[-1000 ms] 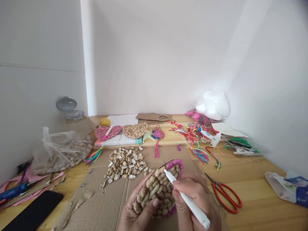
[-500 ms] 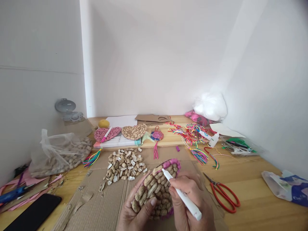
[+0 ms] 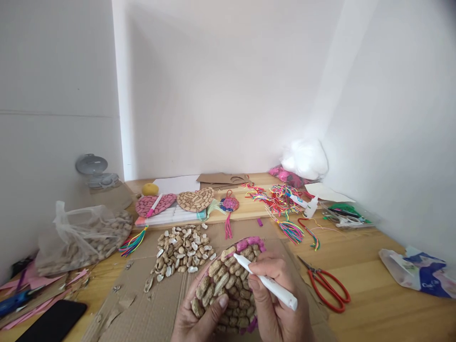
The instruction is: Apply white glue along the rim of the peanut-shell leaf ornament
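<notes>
My left hand (image 3: 204, 311) grips a panel covered with peanut shells (image 3: 231, 285) by its left side, thumb across the shells. Several shells along the panel's top right and bottom edges are coloured purple; the others are plain tan. In my right hand (image 3: 276, 294) is a white marker (image 3: 272, 286), held like a pen. Its tip touches or nearly touches a shell near the panel's upper edge, beside the purple ones. A heap of loose peanut shells (image 3: 183, 249) lies behind my left hand on the cardboard (image 3: 142, 294). The panel's underside is hidden.
Red-handled scissors (image 3: 327, 285) lie right of my right hand. A black phone (image 3: 53, 323) and a bag of peanuts (image 3: 85, 235) are at the left. Two shell-covered hearts, a pink one (image 3: 156, 204) and a tan one (image 3: 195, 198), lie farther back near colourful threads (image 3: 281, 197).
The marker tip has shifted slightly left and down along the panel's upper edge. The whole view has turned a little; both hands keep their holds.
</notes>
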Demonstrator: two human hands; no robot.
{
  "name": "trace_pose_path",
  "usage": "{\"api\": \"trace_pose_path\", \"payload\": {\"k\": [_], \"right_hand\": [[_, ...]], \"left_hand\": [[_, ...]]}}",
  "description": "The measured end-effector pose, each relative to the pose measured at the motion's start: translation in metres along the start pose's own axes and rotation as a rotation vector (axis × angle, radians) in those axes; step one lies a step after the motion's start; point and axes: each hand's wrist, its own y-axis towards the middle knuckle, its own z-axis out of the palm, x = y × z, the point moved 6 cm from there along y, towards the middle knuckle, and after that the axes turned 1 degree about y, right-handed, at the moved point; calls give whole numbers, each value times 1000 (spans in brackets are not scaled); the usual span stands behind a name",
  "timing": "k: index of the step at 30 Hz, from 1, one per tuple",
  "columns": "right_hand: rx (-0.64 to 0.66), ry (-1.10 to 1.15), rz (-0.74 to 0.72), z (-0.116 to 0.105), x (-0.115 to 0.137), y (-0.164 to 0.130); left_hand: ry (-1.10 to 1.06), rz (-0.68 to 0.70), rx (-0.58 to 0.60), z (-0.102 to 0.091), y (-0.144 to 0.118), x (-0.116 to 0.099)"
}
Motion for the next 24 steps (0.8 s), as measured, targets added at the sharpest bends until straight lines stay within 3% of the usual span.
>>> {"api": "trace_pose_path", "payload": {"k": [14, 24], "right_hand": [[21, 77, 128, 1, -3, 1], [36, 28, 119, 0, -1, 5]], "left_hand": [[-67, -35, -49, 3, -3, -2], [-134, -49, -49, 8, -4, -4]]}}
